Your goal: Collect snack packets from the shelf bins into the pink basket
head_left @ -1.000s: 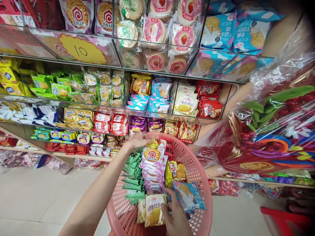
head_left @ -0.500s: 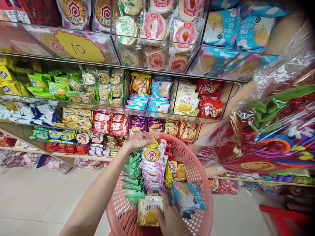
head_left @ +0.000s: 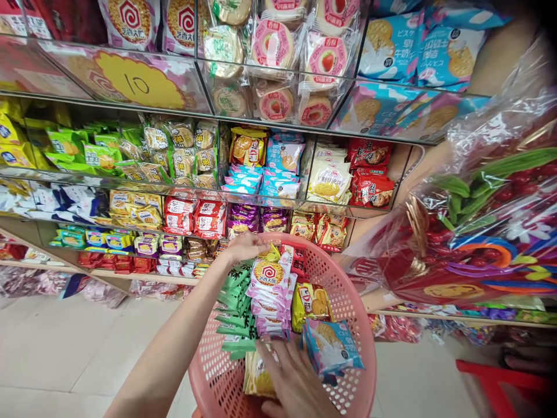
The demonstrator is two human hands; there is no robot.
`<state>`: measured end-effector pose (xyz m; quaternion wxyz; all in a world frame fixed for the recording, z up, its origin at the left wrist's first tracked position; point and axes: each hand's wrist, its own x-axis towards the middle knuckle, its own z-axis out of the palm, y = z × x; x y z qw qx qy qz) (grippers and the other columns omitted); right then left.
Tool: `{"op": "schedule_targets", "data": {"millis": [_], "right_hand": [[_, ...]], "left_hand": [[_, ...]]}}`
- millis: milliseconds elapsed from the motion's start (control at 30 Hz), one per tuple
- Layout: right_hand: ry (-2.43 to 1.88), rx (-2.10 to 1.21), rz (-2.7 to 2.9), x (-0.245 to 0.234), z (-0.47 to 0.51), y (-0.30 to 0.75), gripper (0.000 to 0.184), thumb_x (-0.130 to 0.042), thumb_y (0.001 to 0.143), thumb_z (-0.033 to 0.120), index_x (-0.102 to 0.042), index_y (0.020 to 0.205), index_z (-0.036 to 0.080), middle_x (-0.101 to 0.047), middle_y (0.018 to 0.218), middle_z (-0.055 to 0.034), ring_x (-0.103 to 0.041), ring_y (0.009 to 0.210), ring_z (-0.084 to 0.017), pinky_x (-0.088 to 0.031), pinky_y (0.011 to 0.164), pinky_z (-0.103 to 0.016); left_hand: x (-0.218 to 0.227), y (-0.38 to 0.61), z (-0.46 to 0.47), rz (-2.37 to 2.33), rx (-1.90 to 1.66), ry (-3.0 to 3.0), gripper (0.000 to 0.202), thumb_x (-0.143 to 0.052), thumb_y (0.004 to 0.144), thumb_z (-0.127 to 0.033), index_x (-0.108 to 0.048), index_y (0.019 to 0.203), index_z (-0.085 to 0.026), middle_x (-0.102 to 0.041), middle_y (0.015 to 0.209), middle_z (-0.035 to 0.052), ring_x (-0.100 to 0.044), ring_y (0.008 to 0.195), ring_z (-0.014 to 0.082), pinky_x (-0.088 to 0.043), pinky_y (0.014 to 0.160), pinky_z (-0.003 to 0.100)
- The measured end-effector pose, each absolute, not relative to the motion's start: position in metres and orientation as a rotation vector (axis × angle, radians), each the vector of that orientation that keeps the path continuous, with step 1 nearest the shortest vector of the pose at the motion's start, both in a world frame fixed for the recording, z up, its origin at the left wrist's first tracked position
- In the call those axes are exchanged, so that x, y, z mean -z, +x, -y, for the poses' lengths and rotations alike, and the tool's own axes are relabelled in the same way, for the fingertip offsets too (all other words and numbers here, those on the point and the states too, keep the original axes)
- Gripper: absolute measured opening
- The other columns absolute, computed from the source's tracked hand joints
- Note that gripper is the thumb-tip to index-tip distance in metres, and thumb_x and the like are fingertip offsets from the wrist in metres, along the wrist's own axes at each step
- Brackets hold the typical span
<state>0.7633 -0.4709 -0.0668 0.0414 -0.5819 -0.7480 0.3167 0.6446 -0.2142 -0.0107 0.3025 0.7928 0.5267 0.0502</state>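
Cream packets (head_left: pixel 256 374) lie toward the near edge of the basket (head_left: pixel 369 354), beneath the right hand (head_left: pixel 289 368), fingers loosely spread; probably light, crumbly, slick: pinch their edges. The left hand (head_left: pixel 246 248) meets the far rim, grip unclear.

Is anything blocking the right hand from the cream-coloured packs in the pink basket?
Nothing visible is. The right hand is right over the cream-coloured packs, partly covering them. The blue packs lie beside the hand, not in between.
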Motion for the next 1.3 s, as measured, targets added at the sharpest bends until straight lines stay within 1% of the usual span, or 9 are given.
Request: {"op": "schedule_targets", "data": {"millis": [67,167,500,867,933,1000,1067,1167,1300], "right_hand": [[-1.687,-0.894,2.409,0.074,0.465,0.761,0.101,-0.077,0.059,0.021,-0.023,0.144,0.029,-0.033,0.146,-0.0154,-0.028,0.133,-0.039,-0.018,0.108,-0.056],[-1.7,-0.892,2.467,0.084,0.46,0.76,0.11,-0.079,0.056,0.019,-0.017,0.146,0.026,-0.031,0.147,-0.0172,-0.025,0.134,-0.038,-0.011,0.11,-0.056],[-1.571,-0.896,2.48,0.087,0.457,0.765,0.1,-0.068,0.061,0.014,-0.017,0.145,0.031,-0.044,0.136,-0.008,-0.039,0.123,-0.031,-0.015,0.11,-0.049],[-1.502,-0.754,2.628,0.094,0.449,0.76,0.106,-0.075,0.058,0.021,-0.014,0.145,0.027,-0.05,0.126,-0.0123,-0.046,0.114,-0.034,-0.033,0.1,-0.049],[-1.509,-0.606,2.665,0.108,0.449,0.757,0.094,-0.07,0.067,0.022,-0.018,0.145,0.027,-0.054,0.124,-0.0138,-0.05,0.112,-0.034,-0.036,0.097,-0.049],[-1.517,-0.431,2.67,0.113,0.446,0.757,0.07,-0.058,0.079,0.021,-0.027,0.142,0.029,-0.057,0.122,-0.0139,-0.054,0.11,-0.033,-0.04,0.092,-0.047],[-1.461,-0.399,2.65,0.097,0.44,0.762,0.051,-0.051,0.085,0.022,-0.041,0.134,0.03,-0.065,0.11,-0.0101,-0.061,0.098,-0.028,-0.045,0.085,-0.04],[-1.299,-0.651,2.59,0.028,0.423,0.786,0.034,-0.056,0.084,0.032,-0.056,0.118,0.032,-0.07,0.088,-0.0001,-0.065,0.078,-0.02,-0.048,0.07,-0.027],[-1.565,-0.472,2.224,-0.083,0.383,0.835,0.039,-0.048,0.088,0.038,-0.05,0.126,0.032,-0.064,0.115,-0.0011,-0.059,0.103,-0.021,-0.046,0.085,-0.032]], "left_hand": [[0.013,0.645,0.214,-1.411,-0.145,2.099,0.048,-0.05,0.069,-0.07,-0.064,0.069,-0.024,-0.069,0.084,0.0046,-0.061,0.086,0.0235,-0.045,0.079,0.034],[0.015,0.644,0.212,-1.424,-0.166,2.096,0.052,-0.051,0.065,-0.074,-0.064,0.068,-0.024,-0.069,0.084,0.0047,-0.062,0.085,0.0235,-0.046,0.077,0.033],[0.016,0.645,0.213,-1.418,-0.17,2.087,0.053,-0.05,0.065,-0.074,-0.065,0.069,-0.023,-0.069,0.081,0.0049,-0.063,0.081,0.0236,-0.047,0.074,0.035],[0.011,0.644,0.214,-1.399,-0.161,2.09,0.044,-0.05,0.07,-0.065,-0.064,0.069,-0.022,-0.07,0.086,0.0047,-0.062,0.085,0.0234,-0.045,0.075,0.032],[0.011,0.643,0.214,-1.401,-0.156,2.086,0.043,-0.05,0.07,-0.063,-0.064,0.069,-0.023,-0.07,0.086,0.0049,-0.063,0.087,0.0243,-0.044,0.075,0.033],[0.011,0.642,0.214,-1.39,-0.157,2.09,0.044,-0.049,0.07,-0.065,-0.064,0.07,-0.024,-0.069,0.084,0.0048,-0.063,0.086,0.0249,-0.044,0.074,0.033],[0.012,0.642,0.213,-1.381,-0.168,2.111,0.046,-0.047,0.07,-0.067,-0.064,0.069,-0.025,-0.069,0.085,0.0049,-0.063,0.087,0.0261,-0.044,0.074,0.034],[0.014,0.64,0.211,-1.391,-0.174,2.113,0.046,-0.048,0.068,-0.069,-0.065,0.068,-0.026,-0.07,0.089,0.0052,-0.063,0.089,0.0269,-0.044,0.074,0.035],[0.014,0.639,0.212,-1.354,-0.213,2.119,0.045,-0.047,0.072,-0.065,-0.063,0.067,-0.023,-0.07,0.084,0.003,-0.064,0.086,0.0234,-0.043,0.071,0.03]]}}
